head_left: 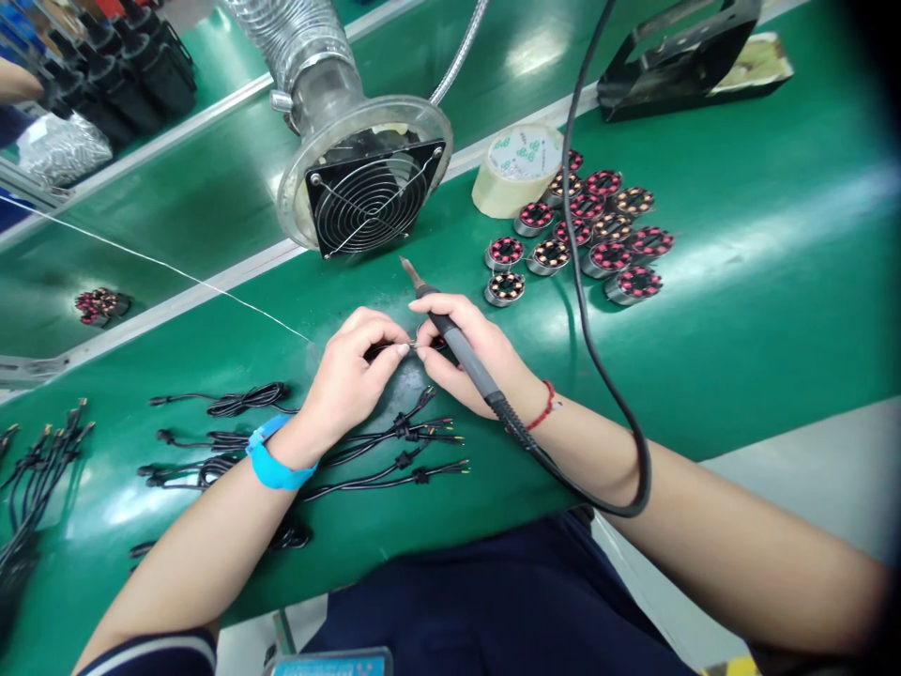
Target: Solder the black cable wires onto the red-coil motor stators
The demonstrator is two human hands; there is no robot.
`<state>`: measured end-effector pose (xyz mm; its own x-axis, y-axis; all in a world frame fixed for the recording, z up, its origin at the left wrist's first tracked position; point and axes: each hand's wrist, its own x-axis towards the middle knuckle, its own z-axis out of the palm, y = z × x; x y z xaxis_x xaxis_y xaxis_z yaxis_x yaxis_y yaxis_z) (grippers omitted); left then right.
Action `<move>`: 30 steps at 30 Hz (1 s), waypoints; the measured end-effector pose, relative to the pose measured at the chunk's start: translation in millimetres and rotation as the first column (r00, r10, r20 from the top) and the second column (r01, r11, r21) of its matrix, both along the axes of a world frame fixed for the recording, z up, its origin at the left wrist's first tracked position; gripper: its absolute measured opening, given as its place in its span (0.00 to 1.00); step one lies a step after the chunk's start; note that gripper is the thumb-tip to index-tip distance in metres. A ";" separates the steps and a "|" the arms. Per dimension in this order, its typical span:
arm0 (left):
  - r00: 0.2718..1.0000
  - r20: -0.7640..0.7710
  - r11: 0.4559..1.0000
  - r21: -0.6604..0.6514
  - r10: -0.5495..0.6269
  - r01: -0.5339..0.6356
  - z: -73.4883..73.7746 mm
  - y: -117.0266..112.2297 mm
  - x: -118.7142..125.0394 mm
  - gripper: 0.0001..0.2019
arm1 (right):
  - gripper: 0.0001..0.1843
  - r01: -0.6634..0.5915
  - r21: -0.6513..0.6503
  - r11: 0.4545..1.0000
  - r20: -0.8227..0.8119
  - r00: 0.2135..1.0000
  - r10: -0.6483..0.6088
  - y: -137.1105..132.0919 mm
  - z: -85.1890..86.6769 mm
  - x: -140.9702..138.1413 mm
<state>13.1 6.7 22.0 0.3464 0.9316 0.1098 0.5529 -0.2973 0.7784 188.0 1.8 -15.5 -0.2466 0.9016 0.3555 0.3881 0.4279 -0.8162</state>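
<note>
My left hand, with a blue band at its wrist, is closed in a pinch near the middle of the bench. A thin dark wire shows at its fingers, mostly hidden. Facing it, the thumb and fingertips of my right hand meet the same small spot. A soldering iron rests in my right hand, its tip pointing up and away, apart from the work. Several black cables with bared coloured ends lie beneath and beside my left wrist. What sits between the fingertips is too small to make out fully.
Several wound stators stand right of a tape roll. A fume extractor hangs ahead of my hands. The iron's cord loops over my right forearm. A soldering iron stand is at back right; more cables lie left.
</note>
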 end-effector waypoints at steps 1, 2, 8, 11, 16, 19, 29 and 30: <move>1.000 -0.010 1.000 0.013 -0.017 0.017 0.6 -0.2 0.3 0.04 | 0.21 -0.002 0.009 1.000 0.000 1.000 0.002 0.0 0.0 0.0; 0.999 -0.022 0.999 0.026 -0.028 0.029 1.0 -0.4 0.5 0.05 | 0.21 -0.003 0.018 1.000 0.000 1.000 0.003 0.1 -0.1 0.0; 0.993 -0.103 0.994 0.083 -0.065 0.073 0.2 -2.3 -0.9 0.06 | 0.20 0.014 0.035 0.999 0.029 0.999 -0.015 0.5 -0.9 -0.3; 0.989 -0.140 0.994 0.090 -0.053 0.066 -0.3 -2.7 0.0 0.06 | 0.20 0.003 0.046 0.999 0.051 0.999 -0.005 1.3 -0.7 0.1; 0.983 -0.180 1.000 -0.012 -0.024 0.022 -1.4 0.0 1.3 0.06 | 0.21 -0.084 0.089 0.993 0.120 0.990 0.073 6.4 -1.2 10.8; 0.983 -0.183 0.996 -0.092 -0.012 -0.005 -2.0 2.5 1.0 0.06 | 0.23 -0.147 0.098 0.984 0.167 0.977 0.129 9.6 -2.3 20.0; 0.985 -0.171 0.989 -0.142 0.003 -0.028 -1.5 4.4 2.0 0.06 | 0.20 -0.314 0.187 0.931 0.473 0.860 0.195 7.6 3.1 24.2; 0.985 -0.175 0.989 -0.143 0.003 -0.028 -1.7 4.4 1.9 0.06 | 0.20 -0.324 0.203 0.924 0.484 0.854 0.193 7.8 2.9 23.9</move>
